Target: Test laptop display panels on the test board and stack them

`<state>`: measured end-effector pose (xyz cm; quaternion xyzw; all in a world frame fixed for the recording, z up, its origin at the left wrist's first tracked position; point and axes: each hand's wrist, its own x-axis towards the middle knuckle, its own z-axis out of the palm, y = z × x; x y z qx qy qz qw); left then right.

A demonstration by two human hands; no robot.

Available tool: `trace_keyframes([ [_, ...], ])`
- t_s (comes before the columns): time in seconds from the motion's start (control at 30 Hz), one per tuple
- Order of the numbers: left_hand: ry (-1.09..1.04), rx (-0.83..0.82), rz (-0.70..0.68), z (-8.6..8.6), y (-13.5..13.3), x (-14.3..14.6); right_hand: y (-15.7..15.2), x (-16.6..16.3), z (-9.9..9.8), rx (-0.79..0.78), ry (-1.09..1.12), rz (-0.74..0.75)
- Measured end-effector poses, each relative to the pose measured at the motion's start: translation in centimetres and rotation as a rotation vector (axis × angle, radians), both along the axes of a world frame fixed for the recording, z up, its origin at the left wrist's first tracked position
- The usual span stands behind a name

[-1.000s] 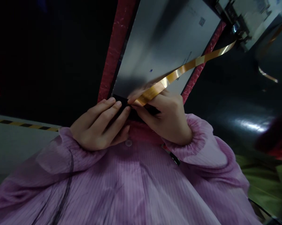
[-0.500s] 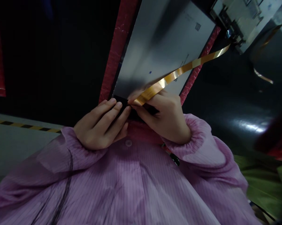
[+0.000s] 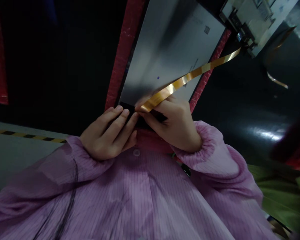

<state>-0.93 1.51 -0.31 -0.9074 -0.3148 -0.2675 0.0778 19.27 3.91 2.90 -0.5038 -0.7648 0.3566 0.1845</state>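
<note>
A silver-backed display panel (image 3: 145, 63) with a dark lower edge strip lies in front of me, printed with small marks and a square code. My left hand (image 3: 112, 133) rests its outstretched fingertips on the dark strip, thumb lower down and partly covered. In a pinch, my right hand (image 3: 173, 120) holds the end of a gold flat flex cable (image 3: 181, 83) at the same edge, close to the left index fingertip. The cable slants up over the panel to the right. What lies directly under the pinching fingertips is hidden.
Red tape strips (image 3: 120, 56) flank the panel on a dark work surface. At upper right sits a pale fixture (image 3: 254, 23) where the cable's far end arrives. Another thin cable piece (image 3: 277, 80) lies farther right. Yellow-black floor tape (image 3: 27, 135) runs at left, green cloth (image 3: 282, 196) lower right.
The view has shifted slightly, so the panel and fixture appear a little farther left. Both hands keep their places at the panel's edge, with the cable still pinched.
</note>
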Motion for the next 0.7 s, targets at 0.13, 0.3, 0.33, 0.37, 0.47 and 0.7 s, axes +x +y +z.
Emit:
trace_keyframes([
  [0.13,0.0,-0.001,0.023,0.2,0.1,0.4,0.5,0.2,-0.2,0.069,0.025,0.021],
  [0.3,-0.102,-0.06,0.094,0.0,-0.3,0.6,0.9,1.1,0.9,0.016,-0.038,0.022],
  [0.33,-0.147,-0.097,0.124,0.0,-0.5,0.5,0.6,1.3,1.2,0.014,-0.083,-0.001],
  [0.37,-0.195,-0.15,0.166,0.1,-0.6,0.5,0.0,1.5,1.6,0.024,-0.14,-0.043],
  [0.47,-0.328,-0.398,0.314,0.7,-0.8,0.5,-2.5,1.5,1.9,0.075,-0.316,-0.197],
  [0.7,-0.466,-0.874,0.407,2.7,0.4,0.1,-6.2,-0.5,-0.7,0.057,-0.41,-0.225],
])
